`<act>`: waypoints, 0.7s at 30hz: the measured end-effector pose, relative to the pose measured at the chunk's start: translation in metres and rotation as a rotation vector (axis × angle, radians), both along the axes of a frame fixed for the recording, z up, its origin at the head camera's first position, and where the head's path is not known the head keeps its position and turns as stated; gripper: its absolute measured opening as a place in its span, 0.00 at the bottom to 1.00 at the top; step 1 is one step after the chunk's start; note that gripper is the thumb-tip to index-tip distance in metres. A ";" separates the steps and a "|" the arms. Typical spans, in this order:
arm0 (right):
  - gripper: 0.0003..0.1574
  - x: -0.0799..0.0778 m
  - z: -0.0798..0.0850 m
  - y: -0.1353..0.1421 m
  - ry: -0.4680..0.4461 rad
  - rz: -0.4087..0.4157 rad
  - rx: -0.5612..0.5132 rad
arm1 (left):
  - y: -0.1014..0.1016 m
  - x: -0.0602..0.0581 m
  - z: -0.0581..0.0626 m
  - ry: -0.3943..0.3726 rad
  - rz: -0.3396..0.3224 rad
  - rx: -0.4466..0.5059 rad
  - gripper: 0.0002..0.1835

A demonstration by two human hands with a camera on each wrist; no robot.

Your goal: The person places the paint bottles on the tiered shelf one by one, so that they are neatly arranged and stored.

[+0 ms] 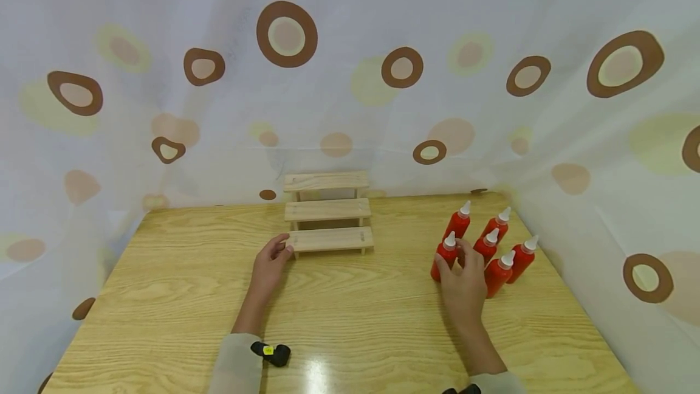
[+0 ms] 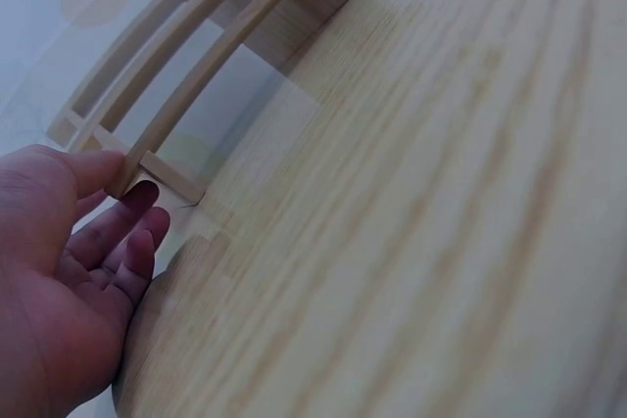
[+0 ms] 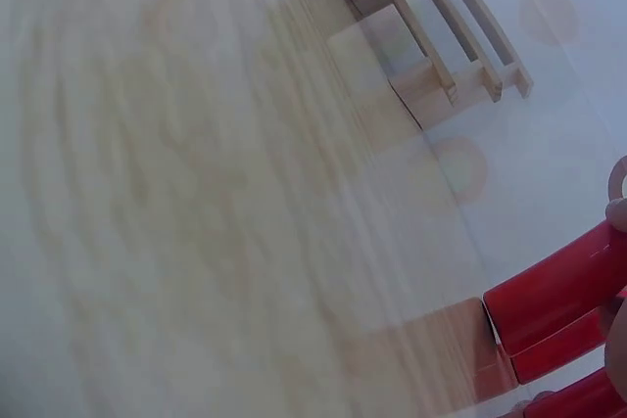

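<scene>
A three-tier wooden step shelf (image 1: 330, 239) stands at the back of the table. At the left end of its lowest step is my left hand (image 1: 268, 263); in the left wrist view the thumb lies on top of the step (image 2: 201, 68) and the fingers curl below it. Over on the right, my right hand (image 1: 463, 290) grips a red squeeze bottle (image 1: 446, 254) with a white nozzle cap, thumb on one side and fingers on the other. The bottle is upright. Only its lower part (image 3: 558, 286) shows in the right wrist view, with the hand mostly out of frame.
Several more red squeeze bottles (image 1: 497, 275) stand close together beside and behind the right hand. The wood-grain table (image 1: 350, 309) is bordered at the back and sides by a patterned white cloth (image 1: 350, 108).
</scene>
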State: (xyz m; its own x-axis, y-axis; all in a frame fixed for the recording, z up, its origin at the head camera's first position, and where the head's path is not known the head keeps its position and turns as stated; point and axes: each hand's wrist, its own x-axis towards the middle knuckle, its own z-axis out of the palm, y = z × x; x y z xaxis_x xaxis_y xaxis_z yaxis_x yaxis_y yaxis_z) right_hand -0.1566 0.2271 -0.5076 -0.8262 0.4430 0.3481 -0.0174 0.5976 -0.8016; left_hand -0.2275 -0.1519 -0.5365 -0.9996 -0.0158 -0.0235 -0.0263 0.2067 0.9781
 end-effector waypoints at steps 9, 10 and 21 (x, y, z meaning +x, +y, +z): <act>0.32 -0.007 0.003 -0.010 0.052 0.048 -0.010 | 0.002 -0.001 0.000 -0.003 0.021 0.005 0.21; 0.32 -0.009 0.004 -0.011 0.049 0.047 -0.008 | 0.002 -0.002 0.000 -0.005 0.021 0.001 0.22; 0.34 -0.026 0.022 -0.039 0.076 0.105 -0.049 | 0.001 -0.002 0.000 -0.025 0.039 0.022 0.21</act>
State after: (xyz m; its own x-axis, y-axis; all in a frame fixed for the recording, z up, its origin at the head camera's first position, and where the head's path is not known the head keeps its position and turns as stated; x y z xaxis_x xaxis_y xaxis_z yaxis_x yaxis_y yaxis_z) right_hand -0.1821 0.1878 -0.4851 -0.8411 0.3732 0.3915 -0.1396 0.5495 -0.8238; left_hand -0.2298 -0.1512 -0.5370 -0.9973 -0.0542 -0.0497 -0.0589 0.1837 0.9812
